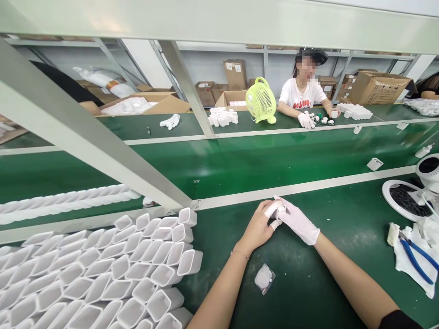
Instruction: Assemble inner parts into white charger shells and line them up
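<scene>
My left hand [263, 224], with white covers on some fingertips, meets my right hand [297, 220] over the green table. A white glove covers my right hand. Both hands are closed around a small white part [281, 209], mostly hidden by the fingers. Below them on the table lies a small flat white piece [264, 278] on a clear wrapper. Many white open-ended housings [161, 275] stand packed in rows to the left of my left forearm.
Blue-handled pliers [415, 258] lie on a white cloth at the right, near a round white device [406, 201]. A green conveyor belt [240, 160] runs behind a metal rail. Across it sits a person beside a yellow-green fan [261, 101]. A slanted metal post crosses the left.
</scene>
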{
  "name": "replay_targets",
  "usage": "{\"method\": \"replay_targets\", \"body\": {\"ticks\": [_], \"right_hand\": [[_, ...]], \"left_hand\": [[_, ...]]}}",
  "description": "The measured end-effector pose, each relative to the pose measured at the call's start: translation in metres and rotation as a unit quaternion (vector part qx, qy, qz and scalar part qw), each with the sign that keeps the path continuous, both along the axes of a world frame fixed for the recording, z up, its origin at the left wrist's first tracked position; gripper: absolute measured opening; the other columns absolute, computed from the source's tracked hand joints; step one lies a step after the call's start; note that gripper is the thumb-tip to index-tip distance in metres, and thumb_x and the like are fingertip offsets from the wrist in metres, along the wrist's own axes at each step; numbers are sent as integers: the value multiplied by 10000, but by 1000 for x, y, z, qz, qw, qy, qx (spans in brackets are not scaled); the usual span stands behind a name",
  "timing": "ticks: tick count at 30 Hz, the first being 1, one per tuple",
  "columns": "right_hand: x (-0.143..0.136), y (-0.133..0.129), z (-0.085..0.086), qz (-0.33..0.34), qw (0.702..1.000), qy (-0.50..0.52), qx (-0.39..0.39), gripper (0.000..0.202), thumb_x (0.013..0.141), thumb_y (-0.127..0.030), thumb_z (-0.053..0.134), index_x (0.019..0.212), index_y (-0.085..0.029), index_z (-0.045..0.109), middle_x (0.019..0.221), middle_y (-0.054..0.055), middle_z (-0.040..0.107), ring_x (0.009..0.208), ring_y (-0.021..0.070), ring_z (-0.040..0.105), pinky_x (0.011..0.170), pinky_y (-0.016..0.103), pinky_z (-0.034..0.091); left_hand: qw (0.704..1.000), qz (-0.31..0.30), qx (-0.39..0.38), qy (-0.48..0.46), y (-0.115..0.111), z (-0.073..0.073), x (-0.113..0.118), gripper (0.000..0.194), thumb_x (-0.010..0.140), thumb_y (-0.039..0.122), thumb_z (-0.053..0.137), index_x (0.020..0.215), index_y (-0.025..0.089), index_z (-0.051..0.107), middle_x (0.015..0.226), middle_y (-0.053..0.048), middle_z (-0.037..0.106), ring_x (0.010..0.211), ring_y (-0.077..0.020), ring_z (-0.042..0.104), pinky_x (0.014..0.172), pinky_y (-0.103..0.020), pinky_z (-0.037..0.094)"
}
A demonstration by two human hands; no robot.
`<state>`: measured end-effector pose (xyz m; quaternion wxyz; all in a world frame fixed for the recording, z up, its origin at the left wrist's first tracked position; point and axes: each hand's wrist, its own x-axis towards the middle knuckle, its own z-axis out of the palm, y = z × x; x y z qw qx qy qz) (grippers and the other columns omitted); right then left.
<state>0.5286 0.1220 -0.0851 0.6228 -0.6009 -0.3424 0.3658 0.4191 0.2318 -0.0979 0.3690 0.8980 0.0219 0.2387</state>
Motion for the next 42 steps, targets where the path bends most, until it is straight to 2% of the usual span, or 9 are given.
{"method": "replay_targets", "body": {"ticks": [9,11,15,19,25,32,35,39,42], "right_hand": [[2,-1,-4,-9,993,-107,-47,585,815,-317,476,1363,-118,424,1237,105,545,1104,184,527,1007,350,383],[1,0,-3,-36,988,-136,-66,596,815,-290,467,1381,-112,414,1211,105,560,1057,178,543,976,342,406],[-3,2,2,-72,982,-144,-98,614,809,-269,473,1398,-110,402,1002,72,629,827,142,571,831,312,471],[-4,3,5,-46,992,-88,-73,565,799,-313,519,1328,-119,483,1067,74,619,921,154,579,876,305,466],[-4,3,5,-62,991,-102,-66,486,740,-201,521,1222,-139,550,1183,80,598,1071,178,574,971,312,435],[-7,3,6,-103,975,-171,-101,345,766,-234,506,1098,-181,585,976,48,655,870,174,622,824,316,488],[-9,4,7,-108,972,-181,-107,350,770,-220,484,1104,-183,581,994,53,650,880,176,616,832,323,483],[-12,4,9,-115,967,-203,-102,389,751,-189,486,1125,-186,591,1027,60,645,914,182,609,872,330,467],[-11,3,9,-146,968,-179,-100,361,756,-271,545,1101,-198,622,993,65,651,890,196,604,857,344,461]], "left_hand": [[1000,-10,20,9,1,2,-1,529,870,154,506,1370,252,365,1315,-82,457,1230,-189,411,1033,-362,388],[999,-10,33,6,1,3,-1,546,865,129,497,1376,259,356,1324,-79,459,1234,-187,416,1036,-363,387],[998,0,57,6,4,2,-2,566,863,132,503,1383,279,334,1329,-66,461,1224,-178,440,1025,-354,397],[997,24,69,3,7,0,-3,521,880,190,500,1377,239,351,1294,-92,487,1186,-200,479,995,-368,421],[992,13,124,-10,6,1,-4,564,868,140,467,1403,246,324,1320,-89,486,1175,-218,479,981,-379,432],[985,34,169,-8,8,-7,-2,561,866,163,459,1412,197,338,1189,-124,580,1026,-242,573,880,-403,481],[981,32,192,-8,8,-10,-2,576,858,145,460,1416,191,322,1222,-128,571,1007,-251,581,859,-413,485],[983,32,179,5,7,-10,-2,567,840,119,444,1395,198,363,1226,-119,571,997,-248,582,871,-424,479],[994,33,105,16,5,-6,-1,543,851,154,449,1387,199,374,1210,-117,576,1029,-236,578,910,-414,466]]}}
